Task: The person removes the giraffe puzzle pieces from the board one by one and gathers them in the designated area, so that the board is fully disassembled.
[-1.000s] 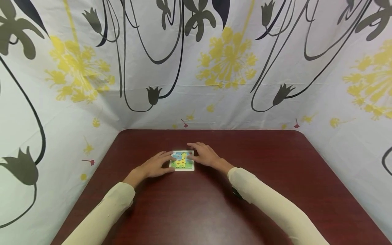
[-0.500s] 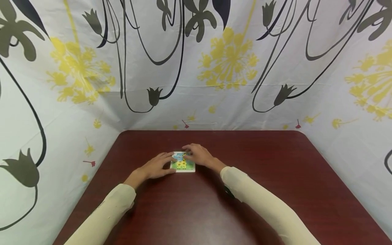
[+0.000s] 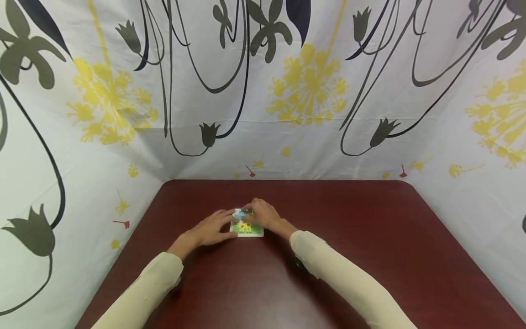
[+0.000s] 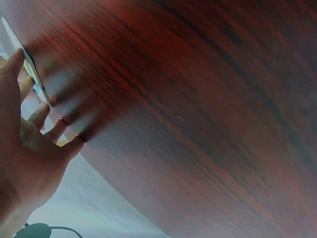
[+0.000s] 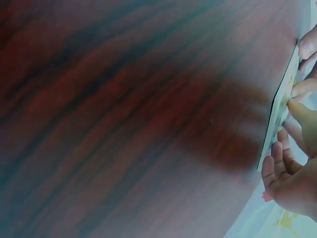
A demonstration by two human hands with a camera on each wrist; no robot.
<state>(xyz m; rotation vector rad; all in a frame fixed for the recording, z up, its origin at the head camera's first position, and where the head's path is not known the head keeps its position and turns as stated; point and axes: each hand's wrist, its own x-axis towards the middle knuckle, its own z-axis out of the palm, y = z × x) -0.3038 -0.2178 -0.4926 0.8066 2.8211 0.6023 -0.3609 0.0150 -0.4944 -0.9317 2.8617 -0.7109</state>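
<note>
A small square picture board (image 3: 256, 232) with a white border lies flat towards the back of the table. A yellow giraffe on green grass shows on it, partly hidden by the hands. My left hand (image 3: 208, 229) rests at the board's left side, fingers spread fairly straight over its edge, thumb near the front left corner. Over the top middle reaches my right hand (image 3: 265, 214), its fingers bent down and its thumb on the picture. Seen edge-on, the board (image 5: 274, 111) has the right thumb against its face. Whether the right fingers pinch anything is too small to tell.
The table (image 3: 263, 283) is dark red wood with rounded far corners. A white cloth (image 3: 255, 105) printed with grey tulips and yellow flowers hangs behind it and along both sides. Light sleeves cover both forearms.
My right hand has moved left from the board's right edge over its upper middle, covering the giraffe's head. My left hand stays at the left edge. The head view has tilted up slightly.
</note>
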